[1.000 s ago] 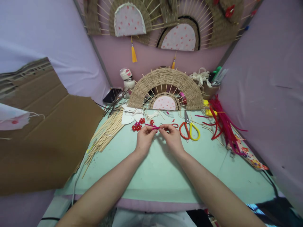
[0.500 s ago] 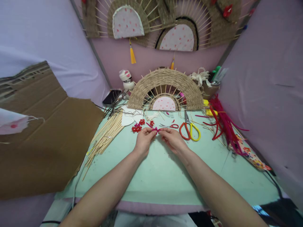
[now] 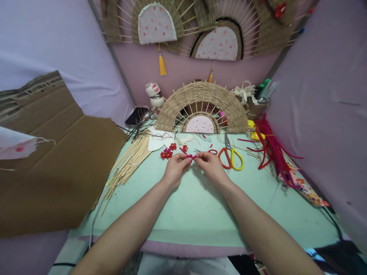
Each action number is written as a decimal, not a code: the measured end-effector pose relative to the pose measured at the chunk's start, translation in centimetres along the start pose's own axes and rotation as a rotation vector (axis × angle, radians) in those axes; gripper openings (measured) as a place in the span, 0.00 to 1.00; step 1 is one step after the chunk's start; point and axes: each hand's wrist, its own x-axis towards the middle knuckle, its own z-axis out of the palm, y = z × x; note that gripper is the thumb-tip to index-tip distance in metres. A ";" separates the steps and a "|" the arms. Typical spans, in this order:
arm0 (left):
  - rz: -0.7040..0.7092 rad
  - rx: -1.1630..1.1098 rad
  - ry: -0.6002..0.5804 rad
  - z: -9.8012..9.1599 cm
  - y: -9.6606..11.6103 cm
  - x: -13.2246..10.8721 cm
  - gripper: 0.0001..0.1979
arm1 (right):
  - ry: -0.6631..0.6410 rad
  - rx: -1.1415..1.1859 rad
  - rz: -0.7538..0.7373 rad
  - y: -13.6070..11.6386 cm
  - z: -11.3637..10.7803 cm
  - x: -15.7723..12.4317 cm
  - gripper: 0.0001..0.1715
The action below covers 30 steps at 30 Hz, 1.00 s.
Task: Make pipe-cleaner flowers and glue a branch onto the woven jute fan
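Magenta pipe cleaner [image 3: 188, 156] is what you have in work, held just above the counter [image 3: 183, 217] near the middle of the frame, between your two hands. Your left hand [image 3: 176, 168] pinches it between thumb and forefinger, and your right hand [image 3: 211, 166] pinches its other side the same way, the two sets of fingers almost meeting; what the remaining fingers do beneath is hidden. Between them you have a small bunched or looped part, while a straight end sticks out towards the upper left, past your left fingertips. Judging by that, the bending looks begun and only partly done: the free end has yet to be worked in, and the loop is too small in view for you to count any petals or turns. Just beyond your left hand lie red flowers [image 3: 166, 154], which look complete and set aside. For more material, you have a bundle of magenta stems [image 3: 275, 152] at the right of the frame, seemingly unshaped. The large scissors [image 3: 229, 148] rest right of centre, with small red-handled scissors [image 3: 212, 151] just beside them, partly hidden by your right hand. Behind these, the woven fan [image 3: 201, 90] stands upright, with no red flower visible on its front
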 end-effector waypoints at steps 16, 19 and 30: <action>0.002 -0.027 -0.009 0.1 0.5 -0.1 0.16 | 0.034 -0.242 -0.283 0.2 -0.3 0.0 0.10; 0.047 0.028 -0.009 -0.1 0.3 0.0 0.14 | 0.026 -0.238 -0.253 0.1 -0.3 0.0 0.11; 0.495 0.640 -0.097 -0.7 0.0 -0.5 0.02 | -0.251 0.329 0.311 0.7 -0.9 0.4 0.16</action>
